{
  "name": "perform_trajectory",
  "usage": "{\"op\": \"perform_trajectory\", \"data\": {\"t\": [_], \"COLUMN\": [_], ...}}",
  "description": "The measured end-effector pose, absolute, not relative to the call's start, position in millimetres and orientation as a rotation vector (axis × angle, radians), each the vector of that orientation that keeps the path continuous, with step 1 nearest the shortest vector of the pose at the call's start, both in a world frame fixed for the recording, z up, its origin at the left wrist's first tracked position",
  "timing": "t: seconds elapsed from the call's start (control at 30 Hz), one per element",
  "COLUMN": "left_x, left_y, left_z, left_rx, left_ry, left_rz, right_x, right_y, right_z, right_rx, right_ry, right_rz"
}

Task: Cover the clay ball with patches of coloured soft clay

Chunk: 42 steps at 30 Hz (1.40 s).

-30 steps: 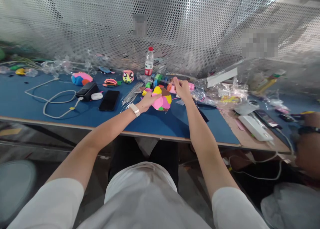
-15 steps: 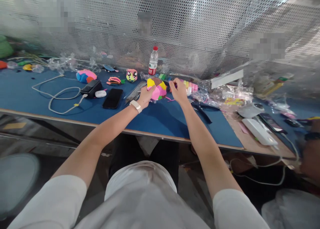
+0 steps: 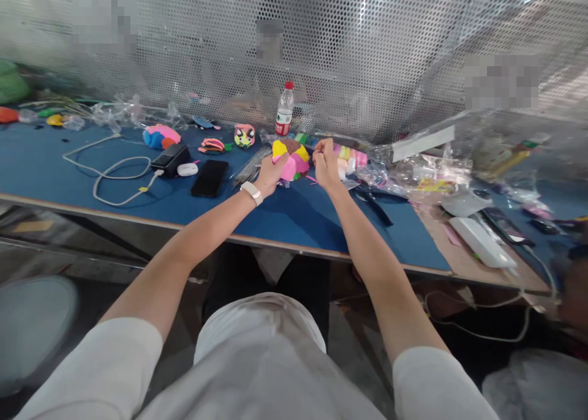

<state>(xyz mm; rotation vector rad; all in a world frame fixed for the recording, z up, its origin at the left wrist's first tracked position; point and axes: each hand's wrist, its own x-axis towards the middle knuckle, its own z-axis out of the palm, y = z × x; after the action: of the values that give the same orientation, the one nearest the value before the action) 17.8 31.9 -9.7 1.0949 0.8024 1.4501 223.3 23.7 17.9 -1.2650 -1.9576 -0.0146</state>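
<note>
My left hand (image 3: 270, 175), with a pale band on its wrist, is closed round the near left side of a rounded lump of modelling clay (image 3: 297, 165) patched in pink, yellow and brown. Just to the right of the lump is my right hand (image 3: 326, 165), fingers bent and pinched together; what sits between them, if anything, is too small to make out. A thin pink strip (image 3: 311, 179) lies below the gap between the hands. Behind my right hand is a row of pastel clay pieces (image 3: 351, 155). Thin sticks (image 3: 250, 168) lie left of the lump.
A water bottle (image 3: 284, 111) stands behind the lump. Leftward are a clay face (image 3: 244, 136), a black phone (image 3: 209, 178), a black box (image 3: 169, 160) and a cable (image 3: 106, 170). Dark-handled pliers (image 3: 377, 209) and plastic wrapping (image 3: 427, 169) lie to the right. Perforated metal backs the table.
The view has shifted slightly. My right hand's fingers have changed their bend beside the clay lump. My left hand keeps its hold on the lump.
</note>
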Motion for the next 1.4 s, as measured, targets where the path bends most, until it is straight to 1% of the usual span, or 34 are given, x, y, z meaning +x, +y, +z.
{"op": "perform_trajectory", "data": {"t": [0.1,0.4,0.63,0.8,1.1,1.23,1.4], "left_x": [16.6,14.4,14.3,15.1,15.1,16.0,16.2], "left_y": [33.8,37.5,37.9,37.3,39.1,36.9,33.1], "left_z": [-7.2,-2.8,-6.4,-6.3,-6.3,-4.2,-3.5], "left_rx": [1.071,1.034,1.046,1.064,1.029,1.036,1.098], "left_ry": [0.822,0.771,0.687,0.716,0.65,0.607,0.649], "left_rz": [1.452,1.471,1.47,1.414,1.411,1.416,1.437], "right_x": [216.5,212.0,203.8,205.1,207.6,210.9,212.7], "right_y": [23.7,10.9,4.8,3.7,9.2,14.6,13.4], "right_z": [16.3,28.6,31.8,31.8,29.1,30.3,35.2], "right_rx": [-1.264,-1.089,-1.095,-1.106,-1.095,-1.207,-1.263], "right_ry": [-1.796,-1.826,-1.868,-1.826,-1.738,-1.589,-1.575], "right_rz": [-0.02,-0.121,-0.06,-0.13,-0.193,-0.108,-0.028]}}
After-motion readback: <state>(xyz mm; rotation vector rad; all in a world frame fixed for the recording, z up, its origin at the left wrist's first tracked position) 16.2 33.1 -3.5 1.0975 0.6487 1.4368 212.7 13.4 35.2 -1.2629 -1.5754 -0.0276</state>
